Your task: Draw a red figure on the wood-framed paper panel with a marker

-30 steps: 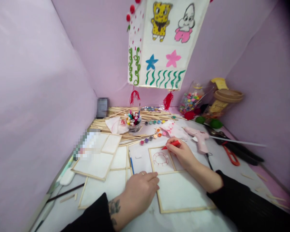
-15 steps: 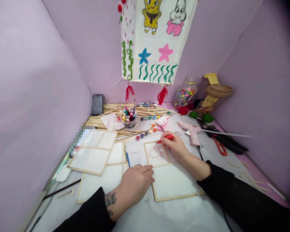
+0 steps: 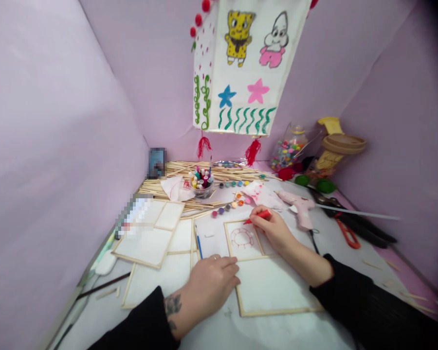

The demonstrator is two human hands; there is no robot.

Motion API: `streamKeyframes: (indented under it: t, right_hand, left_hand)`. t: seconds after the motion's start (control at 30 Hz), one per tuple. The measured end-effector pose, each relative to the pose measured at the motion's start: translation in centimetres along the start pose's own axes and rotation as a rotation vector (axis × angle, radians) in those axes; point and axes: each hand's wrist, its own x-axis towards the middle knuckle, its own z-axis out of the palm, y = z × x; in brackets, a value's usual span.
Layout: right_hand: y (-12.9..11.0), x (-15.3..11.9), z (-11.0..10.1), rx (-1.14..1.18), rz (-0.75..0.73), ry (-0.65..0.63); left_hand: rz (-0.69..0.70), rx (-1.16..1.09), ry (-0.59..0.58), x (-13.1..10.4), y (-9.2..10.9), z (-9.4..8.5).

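Red marker (image 3: 264, 215) pinched in right hand (image 3: 275, 232), tip poised near red doodle (image 3: 243, 238) on wood-framed panel (image 3: 277, 283); left hand (image 3: 213, 283) just rested at panel's edge, nothing gripped.

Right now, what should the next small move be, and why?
Perhaps ease the red marker down to the red drawing: the right hand holds its tip near the top edge of the framed panel, while the left hand rests at the panel's left edge.

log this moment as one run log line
left hand: rests at left edge of wood-framed white rectangular panel | right hand: holds red pointed marker, tip near panel's top edge | drawing: red ring outline, panel's upper section
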Motion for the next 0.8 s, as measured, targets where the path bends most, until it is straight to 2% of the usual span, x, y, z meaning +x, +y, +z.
streamKeyframes:
  t: [0.8]
  right_hand:
    - [0.20,0.08,-0.06,0.044,0.063,-0.033]
  left_hand:
    - [-0.020,-0.077,-0.024,-0.11,-0.16,-0.21]
